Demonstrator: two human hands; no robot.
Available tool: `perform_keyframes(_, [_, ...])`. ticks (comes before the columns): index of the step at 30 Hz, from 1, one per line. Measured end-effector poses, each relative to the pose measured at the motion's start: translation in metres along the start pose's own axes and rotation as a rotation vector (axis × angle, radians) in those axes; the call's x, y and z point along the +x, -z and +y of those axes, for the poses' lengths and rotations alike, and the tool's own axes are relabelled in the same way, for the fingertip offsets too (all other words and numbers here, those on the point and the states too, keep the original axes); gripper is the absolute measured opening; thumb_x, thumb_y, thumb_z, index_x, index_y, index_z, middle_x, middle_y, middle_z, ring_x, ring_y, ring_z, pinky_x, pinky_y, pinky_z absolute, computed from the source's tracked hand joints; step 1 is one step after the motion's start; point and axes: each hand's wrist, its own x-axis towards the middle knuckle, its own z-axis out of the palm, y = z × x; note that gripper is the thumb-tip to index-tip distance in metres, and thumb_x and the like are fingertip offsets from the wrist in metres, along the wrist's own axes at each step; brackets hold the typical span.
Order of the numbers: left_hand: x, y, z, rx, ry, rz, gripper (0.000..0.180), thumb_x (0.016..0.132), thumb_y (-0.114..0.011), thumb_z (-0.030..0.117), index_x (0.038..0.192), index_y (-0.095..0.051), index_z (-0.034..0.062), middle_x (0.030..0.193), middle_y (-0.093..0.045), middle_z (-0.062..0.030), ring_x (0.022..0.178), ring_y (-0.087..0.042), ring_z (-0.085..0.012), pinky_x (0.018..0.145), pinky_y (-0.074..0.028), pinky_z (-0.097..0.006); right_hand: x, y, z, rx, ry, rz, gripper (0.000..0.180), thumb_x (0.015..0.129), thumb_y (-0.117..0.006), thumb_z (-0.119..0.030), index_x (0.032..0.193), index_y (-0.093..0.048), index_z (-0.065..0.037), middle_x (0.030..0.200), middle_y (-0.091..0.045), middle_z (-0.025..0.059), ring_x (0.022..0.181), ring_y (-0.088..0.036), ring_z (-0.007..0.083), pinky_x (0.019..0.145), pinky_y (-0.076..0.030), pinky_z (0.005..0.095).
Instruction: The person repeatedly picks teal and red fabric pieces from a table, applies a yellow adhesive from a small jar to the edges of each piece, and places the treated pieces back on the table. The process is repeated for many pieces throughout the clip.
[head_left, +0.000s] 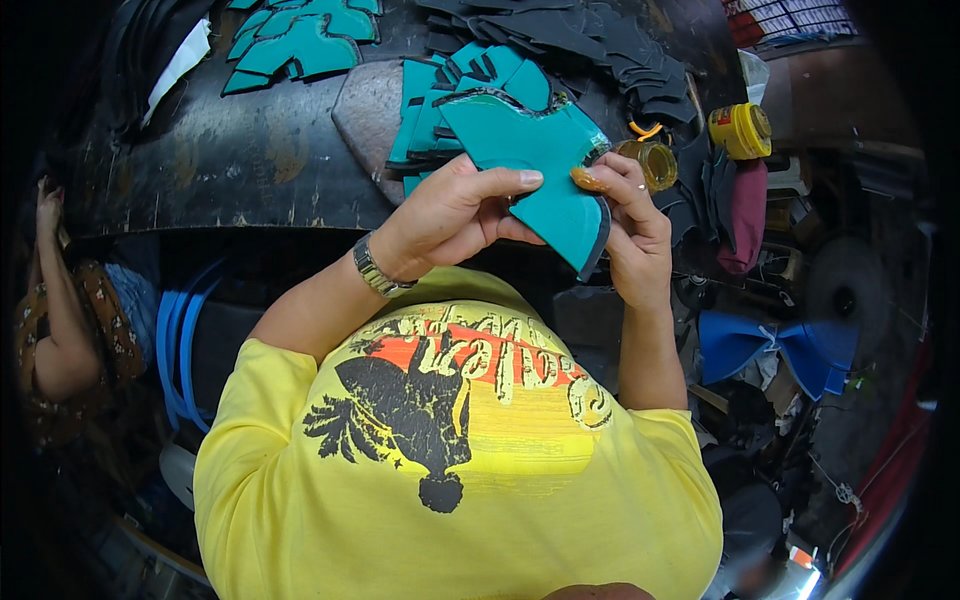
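Teal cut piece (pixel 545 165), flat with a dark edge, centre of the frame just above the midline, held up between both hands over the front edge of a dark worn workbench (pixel 240 160). Left hand (pixel 455 215), centre, closed on the piece's left side, thumb lying across its face; a metal wristwatch (pixel 375 268) on the wrist. Right hand (pixel 630 225), right of centre, gripping the piece's right edge, its fingertip smeared amber; the lower fingers are hidden behind the piece. Stack of like teal pieces (pixel 440 100) directly behind, partly covered by the held one. Further teal pieces (pixel 300 40), upper left, cut off by the frame. Dark cut pieces (pixel 590 45), upper centre, shapes hard to separate. Amber glass jar (pixel 655 163) beside the right fingers; yellow-lidded container (pixel 740 130), upper right. Blue cloth-like item (pixel 775 350), right, unclear. Another person's arm (pixel 55 300), far left, dim.
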Motion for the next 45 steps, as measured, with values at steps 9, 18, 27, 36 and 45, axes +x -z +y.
perform_keyframes(9, [0.006,0.009,-0.008,-0.28,0.017,-0.051,0.034,0.102,-0.055,0.01,0.132,-0.049,-0.0059,0.122,-0.064,-0.018,0.109,-0.068,-0.027,0.09,-0.062,-0.043,-0.008,0.0,-0.01,-0.235,0.2,0.016,0.049,0.079,-0.053,0.02,0.117,-0.072,-0.004,0.113,-0.053,0.007,0.098,-0.055,0.0141,0.079,-0.046,0.0229])
perform_keyframes(18, [0.002,0.002,0.004,-0.388,-0.07,-0.093,0.022,0.102,-0.056,0.01,0.12,-0.058,-0.0031,0.111,-0.068,-0.0134,0.104,-0.07,-0.0217,0.086,-0.063,-0.036,-0.01,-0.008,-0.017,-0.834,0.555,-0.033,0.047,0.069,-0.075,0.005,0.109,-0.079,-0.02,0.097,-0.059,0.0064,0.084,-0.057,0.0232,0.07,-0.045,0.0341])
perform_keyframes(27, [-0.044,0.035,0.072,0.431,-0.409,0.403,0.013,0.097,-0.068,0.014,0.109,-0.066,0.0081,0.097,-0.069,0.0032,0.078,-0.061,-0.0029,0.062,-0.048,-0.017,-0.017,-0.017,0.019,-0.626,0.499,0.05,0.048,0.077,-0.066,0.015,0.121,-0.068,-0.006,0.104,-0.062,0.013,0.077,-0.061,0.0241,0.068,-0.051,0.0314])
perform_keyframes(36, [-0.09,0.106,0.143,0.569,-0.457,0.695,0.017,0.095,-0.07,0.013,0.109,-0.063,0.007,0.094,-0.066,0.0036,0.077,-0.058,-0.0037,0.064,-0.049,-0.019,-0.021,-0.024,0.076,-0.514,0.458,0.101,0.055,0.081,-0.066,0.013,0.133,-0.058,-0.003,0.113,-0.06,0.0158,0.074,-0.056,0.0182,0.067,-0.05,0.0282])
perform_keyframes(45, [-0.036,0.17,0.252,0.75,-0.497,0.862,0.028,0.091,-0.074,0.011,0.11,-0.056,0.0033,0.095,-0.063,-0.0033,0.077,-0.06,-0.01,0.066,-0.052,-0.02,-0.022,-0.026,0.079,-0.551,0.483,0.111,0.057,0.08,-0.067,0.01,0.134,-0.055,-0.003,0.117,-0.058,0.0169,0.092,-0.059,0.0263,0.079,-0.051,0.0343])
